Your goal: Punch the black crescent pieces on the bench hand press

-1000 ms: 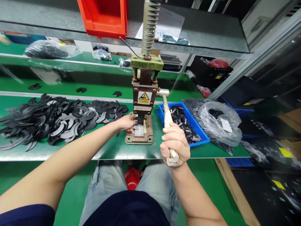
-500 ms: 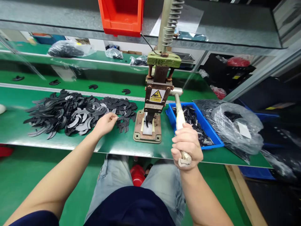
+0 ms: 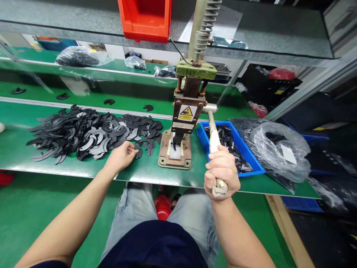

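Part pick-up appears in hand: the left hand [image 3: 122, 158], fingers curled, is at a black, flat, crescent-shaped piece [image 3: 138, 152] left of the brown-and-green metal press [image 3: 184, 111]; hold cannot be confirmed. The right hand [image 3: 222, 172] encircles the cream-wrapped lever handle [image 3: 214, 137]. Next move likely calls for a secure pinch.

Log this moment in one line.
left hand: at black curved pieces | right hand: gripping lever | blue tray: right of press

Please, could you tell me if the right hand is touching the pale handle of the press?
Touching. The head view shows the right hand closed around the pale handle, which shows above and below the grip.
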Demonstrator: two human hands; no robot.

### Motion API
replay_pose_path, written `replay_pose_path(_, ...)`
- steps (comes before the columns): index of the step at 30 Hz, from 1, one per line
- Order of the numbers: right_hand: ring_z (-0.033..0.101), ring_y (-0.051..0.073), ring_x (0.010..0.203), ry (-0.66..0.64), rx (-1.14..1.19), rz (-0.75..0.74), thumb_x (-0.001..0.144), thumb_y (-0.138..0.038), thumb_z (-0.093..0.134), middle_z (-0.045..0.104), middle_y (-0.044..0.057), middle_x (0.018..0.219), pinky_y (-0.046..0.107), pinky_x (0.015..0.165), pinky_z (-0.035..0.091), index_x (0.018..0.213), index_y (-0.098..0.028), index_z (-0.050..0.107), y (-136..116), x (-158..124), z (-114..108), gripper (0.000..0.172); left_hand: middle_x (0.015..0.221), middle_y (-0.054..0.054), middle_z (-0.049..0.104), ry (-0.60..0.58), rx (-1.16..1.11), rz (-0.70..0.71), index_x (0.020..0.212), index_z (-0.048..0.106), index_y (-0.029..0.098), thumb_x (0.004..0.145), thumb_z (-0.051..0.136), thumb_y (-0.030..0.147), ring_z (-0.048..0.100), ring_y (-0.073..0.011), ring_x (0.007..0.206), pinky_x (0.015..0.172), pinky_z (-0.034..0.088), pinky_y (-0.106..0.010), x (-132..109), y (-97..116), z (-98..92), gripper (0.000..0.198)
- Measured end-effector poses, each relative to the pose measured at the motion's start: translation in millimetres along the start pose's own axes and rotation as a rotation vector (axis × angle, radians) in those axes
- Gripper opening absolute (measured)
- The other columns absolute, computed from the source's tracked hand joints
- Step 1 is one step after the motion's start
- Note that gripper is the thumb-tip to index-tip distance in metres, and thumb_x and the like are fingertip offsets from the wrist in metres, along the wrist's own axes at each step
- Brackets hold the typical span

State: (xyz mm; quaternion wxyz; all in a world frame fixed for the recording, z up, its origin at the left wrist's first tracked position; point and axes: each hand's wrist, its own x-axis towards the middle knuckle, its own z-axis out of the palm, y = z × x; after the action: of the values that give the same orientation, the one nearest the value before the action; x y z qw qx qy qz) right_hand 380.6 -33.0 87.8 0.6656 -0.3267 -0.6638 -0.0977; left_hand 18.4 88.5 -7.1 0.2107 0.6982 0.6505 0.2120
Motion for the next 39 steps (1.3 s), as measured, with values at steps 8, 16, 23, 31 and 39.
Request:
replay_pose_path(8,0.071,0.02,0.089,0.036,0.024,-0.007,0.095,-0.035,0.068,0.067,-0.001,0.078,0.061,0.105,0.06,0.078,-0.024,0.062,-0.5,0.6,3.6,0.021,0.096,-0.013,0.07,-0.068,0.526,0.487,0.102,0.065,0.022,0.104,0.049,0.029,0.069,-0.033,0.096,0.085,0.051,-0.044,-30.3,10.4,-8.4,0.017)
replay_pose_path(16,0.071,0.021,0.088,0.023,0.008,0.001,0.094,-0.035,0.069,0.067,-0.001,0.077,0.062,0.106,0.061,0.076,-0.025,0.061,-0.9,0.6,2.4,0.022,0.12,-0.01,0.071,-0.129,0.31,0.371,0.119,0.066,0.024,0.1,0.06,0.055,0.07,-0.0295,0.11,0.093,0.055,-0.04,-23.7,3.6,-21.4,0.038)
replay_pose_path(23,0.071,0.02,0.088,0.03,0.01,0.004,0.093,-0.036,0.068,0.067,-0.003,0.077,0.06,0.106,0.061,0.076,-0.025,0.061,-0.9,1.5,4.0,0.022,0.123,-0.009,0.068,-0.331,0.239,0.321,0.136,0.069,0.028,0.094,0.064,0.049,0.071,-0.0286,0.112,0.095,0.056,-0.037,-12.1,3.2,-10.1,0.047)
replay_pose_path(31,0.071,0.021,0.088,0.026,0.014,-0.006,0.092,-0.034,0.068,0.067,-0.001,0.076,0.062,0.104,0.06,0.078,-0.027,0.062,0.1,0.9,2.9,0.017,0.092,-0.002,0.07,-0.473,0.169,0.205,0.099,0.06,0.027,0.084,0.072,0.051,0.068,-0.0242,0.083,0.072,0.048,-0.033,-6.7,20.8,-14.7,0.031)
replay_pose_path(39,0.071,0.022,0.088,0.028,0.014,0.001,0.093,-0.034,0.068,0.067,-0.002,0.077,0.063,0.104,0.06,0.078,-0.026,0.061,-0.8,0.4,3.0,0.018,0.085,-0.003,0.069,-0.41,-0.12,0.129,0.091,0.06,0.026,0.098,0.05,0.068,0.068,-0.0239,0.082,0.074,0.052,-0.033,-12.1,23.1,-10.9,0.044)
